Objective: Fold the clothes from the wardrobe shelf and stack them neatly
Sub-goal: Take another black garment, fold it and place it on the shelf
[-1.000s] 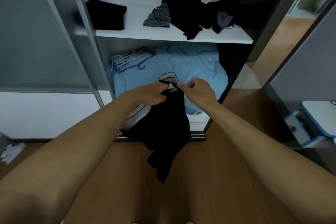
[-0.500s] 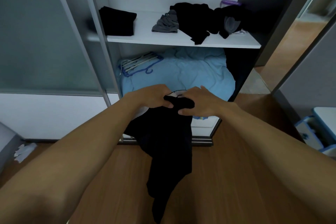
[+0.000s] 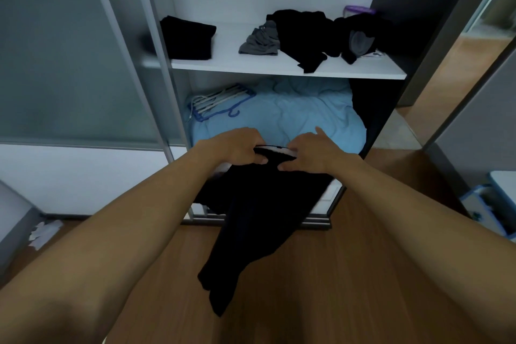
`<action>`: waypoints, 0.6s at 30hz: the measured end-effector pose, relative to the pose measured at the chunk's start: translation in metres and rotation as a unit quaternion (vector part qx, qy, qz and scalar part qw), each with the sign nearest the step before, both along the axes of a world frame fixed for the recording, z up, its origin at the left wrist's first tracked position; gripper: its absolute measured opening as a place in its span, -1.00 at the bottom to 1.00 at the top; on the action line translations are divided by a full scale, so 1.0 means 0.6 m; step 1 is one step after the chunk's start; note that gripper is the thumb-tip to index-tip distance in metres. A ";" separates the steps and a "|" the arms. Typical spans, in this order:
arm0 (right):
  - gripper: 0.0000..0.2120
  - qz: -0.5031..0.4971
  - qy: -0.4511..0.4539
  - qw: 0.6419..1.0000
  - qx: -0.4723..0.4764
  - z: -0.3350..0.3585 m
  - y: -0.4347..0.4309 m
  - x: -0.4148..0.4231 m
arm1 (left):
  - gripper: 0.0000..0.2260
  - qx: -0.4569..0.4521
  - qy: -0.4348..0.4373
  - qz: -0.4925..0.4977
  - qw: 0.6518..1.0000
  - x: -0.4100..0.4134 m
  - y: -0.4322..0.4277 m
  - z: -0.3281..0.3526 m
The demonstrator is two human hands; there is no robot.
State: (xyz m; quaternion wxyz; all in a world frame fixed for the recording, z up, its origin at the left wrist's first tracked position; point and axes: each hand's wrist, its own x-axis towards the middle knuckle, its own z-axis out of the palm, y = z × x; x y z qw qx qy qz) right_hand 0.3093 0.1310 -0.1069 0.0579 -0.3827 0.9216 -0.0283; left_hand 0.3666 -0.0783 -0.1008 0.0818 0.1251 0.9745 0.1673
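Note:
A black garment [image 3: 251, 220] with a white inner band at its top hangs in front of the wardrobe, its lower end dangling over the floor. My left hand [image 3: 237, 148] and my right hand [image 3: 310, 151] grip its top edge side by side, thumbs underneath. On the white shelf [image 3: 363, 71] above lie a folded black piece [image 3: 187, 38] at the left, a crumpled grey piece [image 3: 261, 42] in the middle and a heap of black clothes [image 3: 321, 33] at the right.
A light blue duvet [image 3: 293, 117] fills the compartment below the shelf, with blue and white hangers [image 3: 217, 100] on it. A frosted sliding door [image 3: 69, 50] stands at the left. Wooden floor [image 3: 349, 274] lies below; a blue and white bin [image 3: 491, 204] sits at the right.
My hands have spread a little apart along the garment's top edge, and the white band has been turned down flat between them. The garment hangs lower and wider.

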 end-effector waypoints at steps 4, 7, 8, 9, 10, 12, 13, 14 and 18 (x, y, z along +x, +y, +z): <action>-0.66 -0.044 0.023 0.999 -0.022 0.011 -0.002 0.007 | -0.83 -0.023 0.056 0.072 0.996 0.000 -0.022 -0.009; -0.67 -0.074 0.069 0.991 -0.083 0.020 -0.010 0.007 | -0.81 -0.035 0.055 0.127 0.990 0.000 -0.032 -0.015; -0.68 -0.083 0.083 0.987 -0.106 0.025 -0.012 0.007 | -0.79 -0.045 0.043 0.138 0.988 0.000 -0.035 -0.016; -0.67 -0.089 0.096 0.984 -0.123 0.030 -0.015 0.007 | -0.76 -0.063 0.026 0.143 0.987 0.000 -0.038 -0.017; -0.66 -0.091 0.112 0.981 -0.134 0.034 -0.017 0.008 | -0.75 -0.082 0.008 0.145 0.986 0.001 -0.041 -0.015; -0.65 -0.085 0.147 0.976 -0.135 0.038 -0.019 0.011 | -0.82 -0.087 -0.021 0.155 0.984 0.005 -0.045 -0.010; -0.65 -0.081 0.161 0.975 -0.131 0.038 -0.018 0.014 | -0.87 -0.066 -0.031 0.170 0.983 0.007 -0.046 -0.007; -0.64 -0.079 0.168 0.975 -0.125 0.036 -0.017 0.015 | -0.89 -0.034 -0.039 0.190 0.980 0.009 -0.046 -0.004; -0.64 -0.098 0.097 0.982 -0.125 0.030 -0.008 0.016 | -0.78 0.161 -0.035 0.270 0.949 0.014 -0.035 0.003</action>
